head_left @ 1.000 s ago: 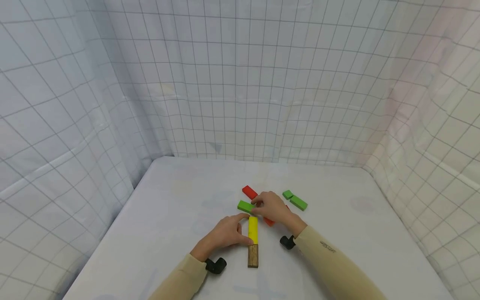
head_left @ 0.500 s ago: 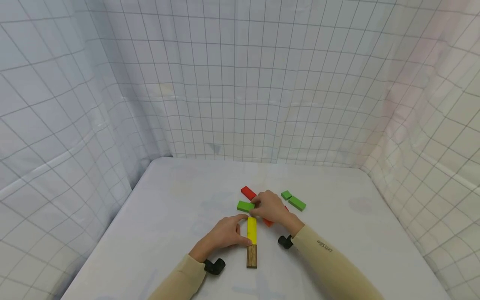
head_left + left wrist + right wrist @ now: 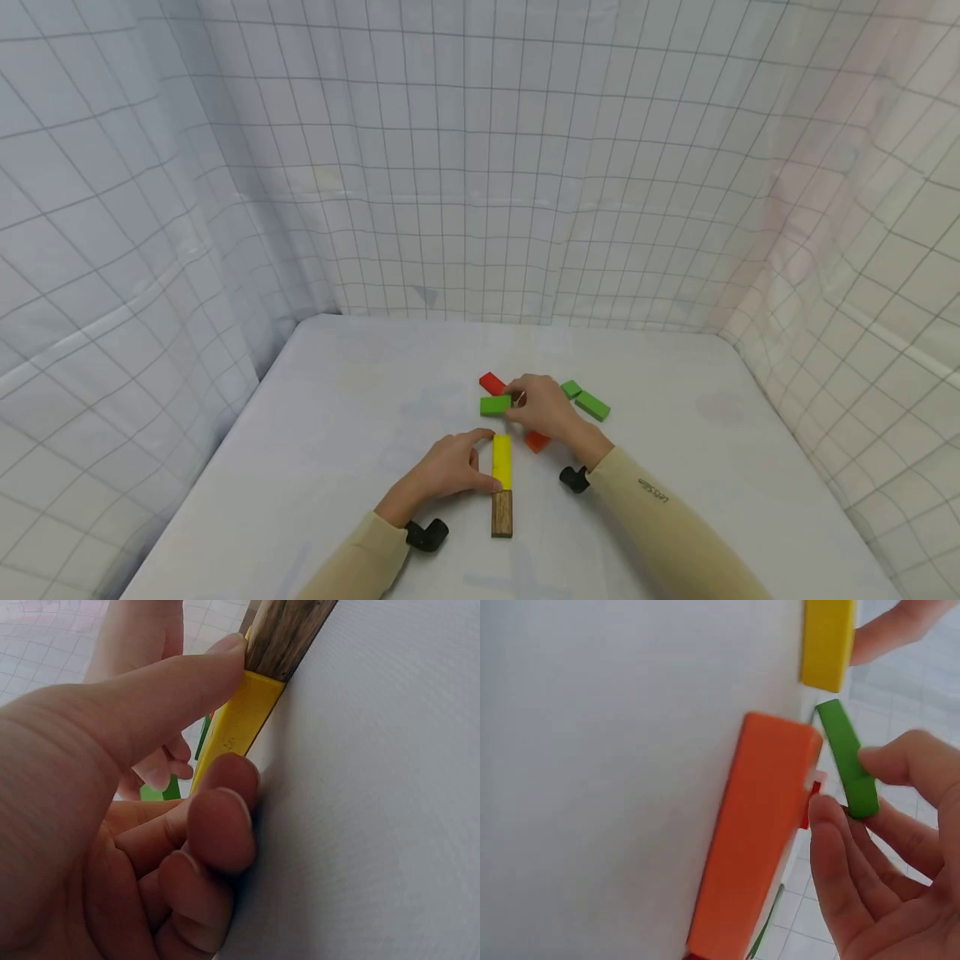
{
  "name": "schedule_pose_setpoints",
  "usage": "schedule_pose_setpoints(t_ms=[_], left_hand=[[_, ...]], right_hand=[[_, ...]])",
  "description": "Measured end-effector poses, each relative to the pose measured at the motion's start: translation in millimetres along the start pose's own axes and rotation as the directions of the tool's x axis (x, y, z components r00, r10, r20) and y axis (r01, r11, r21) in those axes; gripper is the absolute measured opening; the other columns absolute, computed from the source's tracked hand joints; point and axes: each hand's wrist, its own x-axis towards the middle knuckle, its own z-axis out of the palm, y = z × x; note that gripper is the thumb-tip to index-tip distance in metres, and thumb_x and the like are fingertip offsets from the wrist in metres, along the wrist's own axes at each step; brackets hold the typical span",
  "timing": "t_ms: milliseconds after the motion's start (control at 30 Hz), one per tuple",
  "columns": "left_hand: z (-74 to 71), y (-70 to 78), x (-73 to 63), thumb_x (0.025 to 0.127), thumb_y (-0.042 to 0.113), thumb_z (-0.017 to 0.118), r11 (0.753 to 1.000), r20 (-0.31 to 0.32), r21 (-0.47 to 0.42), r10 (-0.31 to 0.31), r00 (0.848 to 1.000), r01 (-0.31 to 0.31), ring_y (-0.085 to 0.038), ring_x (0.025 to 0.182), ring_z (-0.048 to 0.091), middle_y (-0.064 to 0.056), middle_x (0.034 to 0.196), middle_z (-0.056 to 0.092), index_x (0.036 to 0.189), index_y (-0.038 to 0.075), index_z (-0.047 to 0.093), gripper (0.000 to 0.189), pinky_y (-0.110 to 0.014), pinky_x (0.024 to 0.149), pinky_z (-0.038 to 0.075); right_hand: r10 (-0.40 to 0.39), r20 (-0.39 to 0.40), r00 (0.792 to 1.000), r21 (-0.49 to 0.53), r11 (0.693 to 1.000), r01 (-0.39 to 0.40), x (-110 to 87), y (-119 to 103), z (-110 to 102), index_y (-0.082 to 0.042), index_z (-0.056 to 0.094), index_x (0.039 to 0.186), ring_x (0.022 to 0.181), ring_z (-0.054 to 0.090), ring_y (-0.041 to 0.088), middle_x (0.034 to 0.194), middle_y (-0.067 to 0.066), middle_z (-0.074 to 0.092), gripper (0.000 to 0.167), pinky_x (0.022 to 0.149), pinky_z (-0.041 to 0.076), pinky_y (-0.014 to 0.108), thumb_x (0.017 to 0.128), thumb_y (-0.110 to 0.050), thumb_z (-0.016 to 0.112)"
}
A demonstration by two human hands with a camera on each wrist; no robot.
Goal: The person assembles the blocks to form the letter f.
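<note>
My left hand (image 3: 452,467) holds a yellow block (image 3: 502,461) flat on the white table, thumb at its near end and index finger at its far end. A dark brown wood-grained block (image 3: 502,514) lies end to end with the yellow one. In the left wrist view the thumb touches where the yellow block (image 3: 244,712) meets the brown wood. My right hand (image 3: 546,408) pinches a green block (image 3: 495,406) by its right end, just beyond the yellow block. The right wrist view has this green block (image 3: 845,750) between thumb and fingers, tilted and apart from the yellow one.
Under the right wrist lies an orange block (image 3: 537,441). Behind the held green block is a red block (image 3: 491,383), partly covered. Right of the right hand are a long green block (image 3: 592,405) and a small green piece (image 3: 571,389). Grid-patterned white curtains surround the table.
The green block has been taken up by my right hand and turned to lie more crosswise. My left hand stays at the yellow block.
</note>
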Motion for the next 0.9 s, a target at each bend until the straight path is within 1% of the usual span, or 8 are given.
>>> schedule_pose_setpoints(t_ms=[133,200,267,367,500,667,800,900], left_hand=[[-0.1,-1.5,0.3,0.076,0.051,0.085,1.0,0.002,-0.004,0.008,1.0,-0.008,-0.014,0.056,0.051,0.005,0.064,0.058,0.144,0.013,0.052,0.085,-0.028,0.056,0.039],[0.1,-2.0,0.4,0.076,0.05,0.085,1.0,0.001,-0.009,0.013,1.0,-0.013,-0.014,0.056,0.052,0.005,0.064,0.059,0.144,0.013,0.052,0.084,-0.029,0.056,0.039],[0.5,-2.2,0.6,0.076,0.05,0.085,1.0,0.001,-0.015,0.014,1.0,-0.014,-0.015,0.056,0.052,0.004,0.064,0.059,0.144,0.013,0.052,0.084,-0.029,0.055,0.039],[1.4,-1.9,0.8,0.076,0.051,0.085,1.0,0.004,-0.016,0.001,1.0,-0.001,-0.015,0.056,0.051,0.004,0.065,0.058,0.144,0.013,0.053,0.085,-0.028,0.054,0.038],[1.5,-0.7,1.1,0.076,0.05,0.086,1.0,0.006,-0.014,-0.008,1.0,0.008,-0.015,0.056,0.051,0.003,0.065,0.057,0.144,0.012,0.052,0.085,-0.028,0.053,0.037],[1.0,0.5,1.7,0.076,0.049,0.086,1.0,0.003,-0.017,-0.007,1.0,0.007,-0.015,0.056,0.051,0.003,0.064,0.057,0.145,0.01,0.052,0.086,-0.028,0.053,0.038],[1.9,0.1,1.7,0.076,0.049,0.086,1.0,0.004,-0.027,-0.009,1.0,0.009,-0.015,0.054,0.051,0.003,0.064,0.058,0.145,0.009,0.051,0.087,-0.028,0.051,0.037],[3.0,-0.3,0.9,0.076,0.048,0.086,0.999,0.004,-0.035,-0.016,1.0,0.016,-0.015,0.053,0.051,0.002,0.064,0.058,0.146,0.007,0.05,0.088,-0.028,0.051,0.037]], right_hand=[[0.037,0.008,0.999,0.159,0.987,-0.037,1.5,1.8,-0.3,-0.014,0.074,0.114,0.086,0.063,0.012,0.1,-0.006,0.069,0.029,0.076,0.055,0.028,0.085,-0.013,0.074],[0.055,0.001,0.998,0.215,0.975,-0.054,2.1,1.4,-1.2,-0.014,0.074,0.116,0.089,0.063,0.014,0.101,-0.006,0.069,0.03,0.079,0.055,0.032,0.086,-0.012,0.072],[0.068,-0.017,0.998,0.247,0.967,-0.061,2.6,0.8,-2.2,-0.014,0.074,0.116,0.091,0.063,0.015,0.103,-0.006,0.07,0.029,0.082,0.054,0.034,0.088,-0.011,0.069],[0.087,-0.044,0.995,0.265,0.962,-0.073,3.5,-0.3,-4.1,-0.015,0.074,0.118,0.093,0.063,0.015,0.105,-0.005,0.07,0.028,0.082,0.054,0.036,0.092,-0.012,0.067],[0.106,-0.044,0.993,0.297,0.951,-0.089,4.5,-0.4,-5.9,-0.015,0.073,0.122,0.087,0.065,0.017,0.107,-0.002,0.069,0.028,0.076,0.055,0.034,0.095,-0.013,0.065],[0.115,-0.014,0.993,0.328,0.939,-0.104,4.7,-0.6,-7.0,-0.013,0.07,0.128,0.082,0.067,0.019,0.112,0.001,0.068,0.03,0.072,0.056,0.033,0.099,-0.014,0.06],[0.112,0.023,0.993,0.32,0.941,-0.114,3.6,-0.5,-5.2,-0.013,0.07,0.128,0.085,0.065,0.018,0.118,0.0,0.068,0.03,0.073,0.056,0.032,0.101,-0.012,0.057],[0.1,0.04,0.994,0.314,0.943,-0.108,3.1,-0.6,-2.3,-0.012,0.07,0.126,0.088,0.064,0.018,0.117,-0.001,0.068,0.027,0.073,0.056,0.031,0.102,-0.01,0.057]])
